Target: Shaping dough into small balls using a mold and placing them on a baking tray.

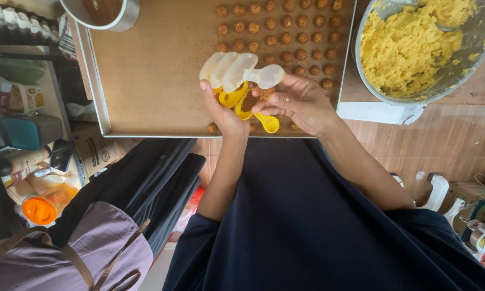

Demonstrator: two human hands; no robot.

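1. Together, left hand (pixel 222 110) and right hand (pixel 302 102) grip a fan of white-and-yellow measuring spoons (pixel 241 81), fingers closed around them.
2. Spoons hover over the baking tray's (pixel 145 81) near edge, beside rows of small brown balls (pixel 285 32).

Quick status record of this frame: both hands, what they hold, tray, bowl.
left hand: grips a bunch of measuring spoons, white and yellow
right hand: fingers at one yellow spoon holding brown filling
tray: brown-lined, rows of small brown balls at its far right
metal bowl: right of tray, holds yellow dough
second bowl: top left, brown contents
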